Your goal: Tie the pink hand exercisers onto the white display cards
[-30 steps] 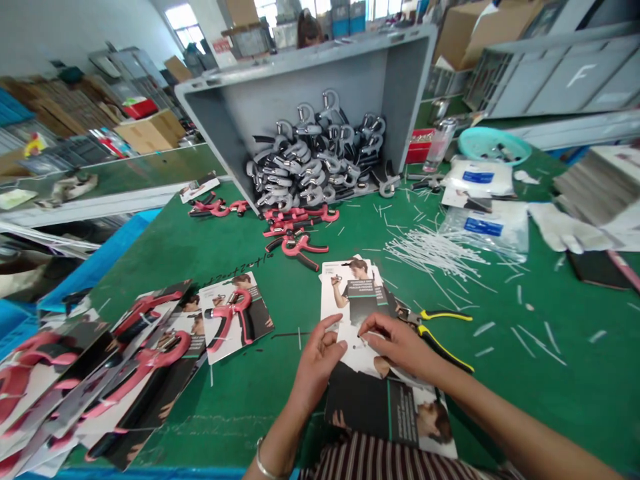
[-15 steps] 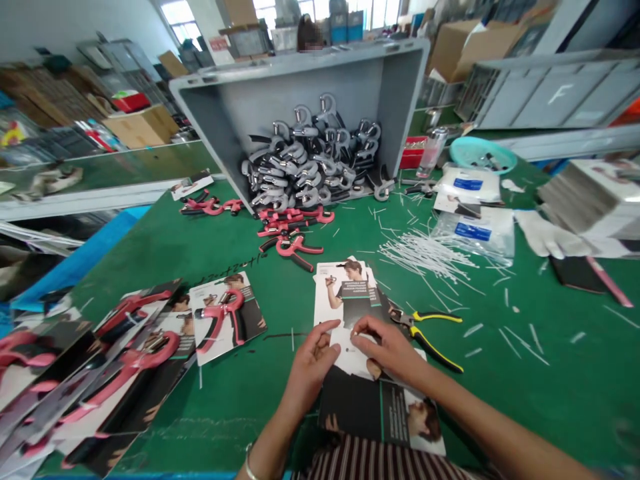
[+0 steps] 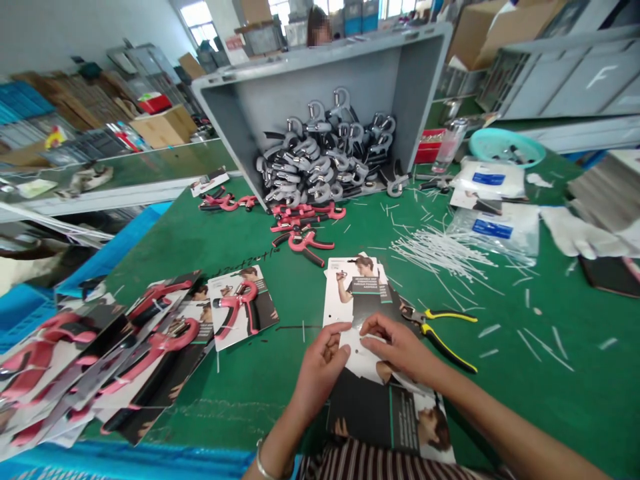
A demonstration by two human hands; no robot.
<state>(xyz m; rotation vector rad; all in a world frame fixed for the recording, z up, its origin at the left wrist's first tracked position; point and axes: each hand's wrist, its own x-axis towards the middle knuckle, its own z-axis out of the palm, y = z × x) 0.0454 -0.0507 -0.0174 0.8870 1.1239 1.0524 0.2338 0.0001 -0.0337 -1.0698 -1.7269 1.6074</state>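
A printed backing card [image 3: 358,293] lies on top of a small stack on the green table [image 3: 240,247], right in front of me. My left hand [image 3: 320,370] rests on its lower left edge with thumb and fingers pinched at the card. My right hand [image 3: 397,347] presses on the lower middle of the card, fingers bent together. Whether they pinch something small I cannot make out. More dark cards [image 3: 395,417] lie under my wrists. Yellow-handled pliers [image 3: 440,330] lie just right of my right hand.
A tipped grey crate [image 3: 415,73] at the back spills grey hand grippers [image 3: 325,160]; pink hand grippers [image 3: 303,230] lie before it. Finished cards with pink grippers [image 3: 150,340] fan out at left. White cable ties [image 3: 440,250], plastic bags [image 3: 495,207] and a teal bowl [image 3: 505,143] are at right.
Only the view has shifted slightly. Both hands stay on the lower part of the top card with small finger movements.
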